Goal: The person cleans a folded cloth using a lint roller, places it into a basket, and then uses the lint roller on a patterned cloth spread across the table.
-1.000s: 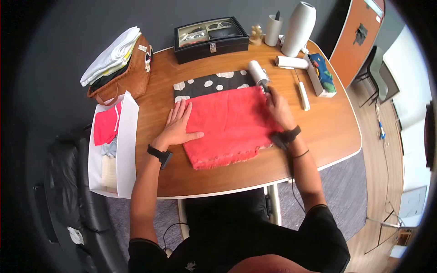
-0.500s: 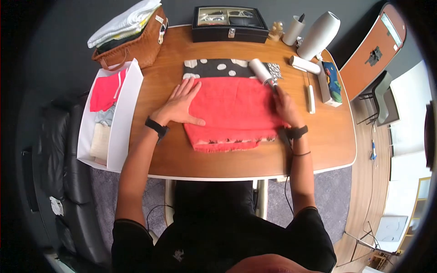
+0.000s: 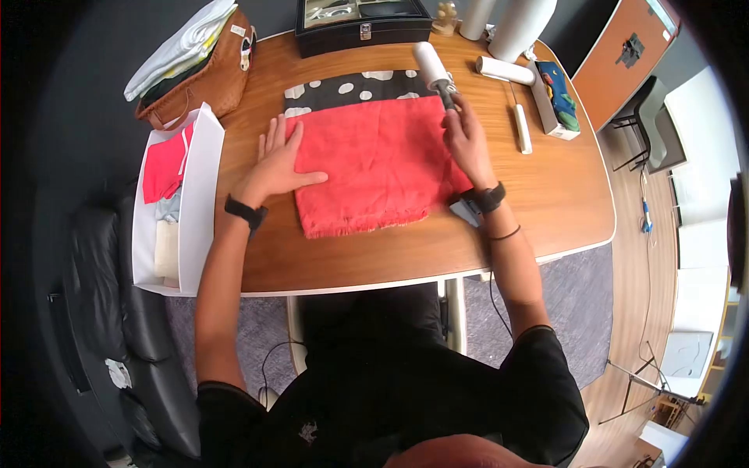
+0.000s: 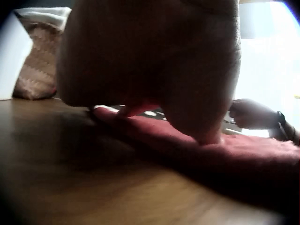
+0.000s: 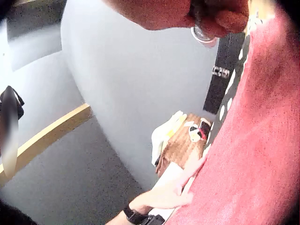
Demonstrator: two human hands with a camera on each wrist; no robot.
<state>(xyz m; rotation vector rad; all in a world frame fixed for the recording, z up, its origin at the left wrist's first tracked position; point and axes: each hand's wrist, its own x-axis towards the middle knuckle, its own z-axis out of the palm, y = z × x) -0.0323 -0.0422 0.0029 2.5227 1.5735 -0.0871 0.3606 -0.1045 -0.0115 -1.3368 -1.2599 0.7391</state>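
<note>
A red cloth with a frayed lower edge [image 3: 374, 156] lies flat over a black cloth with white dots [image 3: 343, 90] on the table. My left hand [image 3: 275, 168] rests with spread fingers on the red cloth's left edge, the thumb on the fabric; in the left wrist view the thumb and fingertips touch the red cloth [image 4: 178, 136]. My right hand [image 3: 468, 144] grips the dark handle of a white lint roller [image 3: 431, 64] near the cloth's upper right corner. In the right wrist view the curled right hand [image 5: 187, 14] is above the red cloth [image 5: 253, 136].
Left: a white box [image 3: 199, 203] of folded clothes and a brown basket [image 3: 214, 86]. Behind: a black glasses case [image 3: 363, 35]. Right: a white roll [image 3: 505, 70], a thin white stick [image 3: 523, 129] and a small box of socks [image 3: 546, 109]. A dark device sits by the right wrist.
The right hand has lifted the roller off the cloths, its head now beyond the black cloth's far edge. The left hand stays at the red cloth's left edge. The head view has shifted.
</note>
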